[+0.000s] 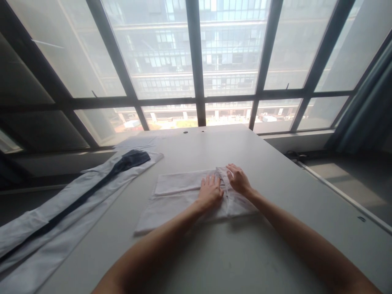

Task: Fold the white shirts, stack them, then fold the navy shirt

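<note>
A white folded cloth (174, 196) lies flat in the middle of the grey table (275, 171). My left hand (210, 190) rests palm down on it, fingers spread, near its right part. Just to the right, my right hand (238, 179) lies on the cloth's right end, fingers bent at a raised fold by the far edge. Whether those fingers pinch the fold I cannot tell. Both forearms reach in from the bottom of the view.
A long white garment with a dark strip (76, 196) stretches along the table's left side and hangs past its edge. Large windows (196, 61) stand behind the table. A curtain (364, 106) hangs at the right. A cable (294, 156) lies by the sill.
</note>
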The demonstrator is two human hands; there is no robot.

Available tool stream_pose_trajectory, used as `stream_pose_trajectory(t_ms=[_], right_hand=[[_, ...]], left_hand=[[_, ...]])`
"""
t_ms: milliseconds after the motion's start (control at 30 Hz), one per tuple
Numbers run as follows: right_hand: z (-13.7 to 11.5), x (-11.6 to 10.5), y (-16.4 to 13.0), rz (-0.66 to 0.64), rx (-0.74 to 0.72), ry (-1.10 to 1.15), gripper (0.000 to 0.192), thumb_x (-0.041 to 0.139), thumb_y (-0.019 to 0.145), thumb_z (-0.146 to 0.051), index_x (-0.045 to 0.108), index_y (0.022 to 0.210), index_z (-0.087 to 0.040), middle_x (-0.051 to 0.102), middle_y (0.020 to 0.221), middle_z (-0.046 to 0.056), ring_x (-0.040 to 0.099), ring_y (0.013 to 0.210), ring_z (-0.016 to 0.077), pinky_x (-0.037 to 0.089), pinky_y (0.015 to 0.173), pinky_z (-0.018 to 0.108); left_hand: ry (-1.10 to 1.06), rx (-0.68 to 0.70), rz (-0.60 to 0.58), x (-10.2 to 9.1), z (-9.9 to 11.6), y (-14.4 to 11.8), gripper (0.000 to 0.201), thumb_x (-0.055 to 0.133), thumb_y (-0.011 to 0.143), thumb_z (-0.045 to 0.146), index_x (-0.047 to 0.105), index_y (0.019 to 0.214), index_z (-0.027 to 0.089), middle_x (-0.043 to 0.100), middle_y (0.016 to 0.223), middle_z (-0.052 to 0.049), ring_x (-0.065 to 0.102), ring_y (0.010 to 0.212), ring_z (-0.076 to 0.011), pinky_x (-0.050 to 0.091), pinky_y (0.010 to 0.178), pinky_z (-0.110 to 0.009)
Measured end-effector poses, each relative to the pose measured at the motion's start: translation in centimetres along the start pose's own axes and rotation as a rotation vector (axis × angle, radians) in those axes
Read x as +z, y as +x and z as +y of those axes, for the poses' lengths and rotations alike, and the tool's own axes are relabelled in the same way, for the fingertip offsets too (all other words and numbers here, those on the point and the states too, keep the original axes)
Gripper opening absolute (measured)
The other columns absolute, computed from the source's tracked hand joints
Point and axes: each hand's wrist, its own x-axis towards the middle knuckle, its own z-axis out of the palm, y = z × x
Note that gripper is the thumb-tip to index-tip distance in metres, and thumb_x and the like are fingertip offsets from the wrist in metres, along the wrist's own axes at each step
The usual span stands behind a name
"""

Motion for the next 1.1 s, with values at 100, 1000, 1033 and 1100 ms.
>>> stream_pose_trajectory(t_ms=[100, 1000, 1033, 1100], right_hand=[[1.1, -1.0, 0.3, 0.028, 0.027, -0.096, 0.053, 0.034, 0.101, -0.027, 0.051, 0.148, -0.009, 0.048, 0.155, 0.017, 0.035, 0.149, 0.0257, 0.025, 0.123, 0.045], [7.7, -2.9, 1.2, -0.015, 0.237, -0.187, 0.057, 0.023, 0.106, -0.035, 0.045, 0.152, -0.011, 0.036, 0.162, 0.017, 0.027, 0.153, 0.0257, 0.024, 0.122, 0.048], [7.1, -2.7, 1.1, -0.007, 0.181, -0.168, 0.057, 0.025, 0.105, -0.035, 0.044, 0.153, -0.011, 0.035, 0.163, 0.016, 0.027, 0.153, 0.0250, 0.024, 0.122, 0.048], [5.9, -2.3, 0.8, 0.000, 0.048, -0.141, 0.058, 0.030, 0.104, -0.036, 0.038, 0.156, -0.011, 0.029, 0.166, 0.016, 0.022, 0.155, 0.0248, 0.021, 0.123, 0.048]], left_hand=[[-0.013, 0.007, 0.075, -0.6, 0.0, 0.4, 0.058, 0.045, 0.096, 0.027, 0.043, 0.151, 0.010, 0.043, 0.156, -0.022, 0.034, 0.148, -0.0367, 0.021, 0.120, -0.059], [-0.064, 0.132, -0.015, -0.2, -0.2, 0.8, 0.054, 0.033, 0.105, 0.035, 0.037, 0.157, 0.019, 0.029, 0.166, -0.014, 0.028, 0.152, -0.0322, 0.020, 0.123, -0.054], [-0.064, 0.133, -0.011, -0.2, -0.2, 0.8, 0.054, 0.034, 0.105, 0.035, 0.037, 0.157, 0.020, 0.029, 0.166, -0.014, 0.028, 0.152, -0.0320, 0.020, 0.123, -0.054], [-0.064, 0.134, -0.006, -0.2, -0.2, 0.8, 0.054, 0.034, 0.105, 0.035, 0.037, 0.157, 0.020, 0.029, 0.166, -0.013, 0.028, 0.152, -0.0318, 0.020, 0.123, -0.054]])
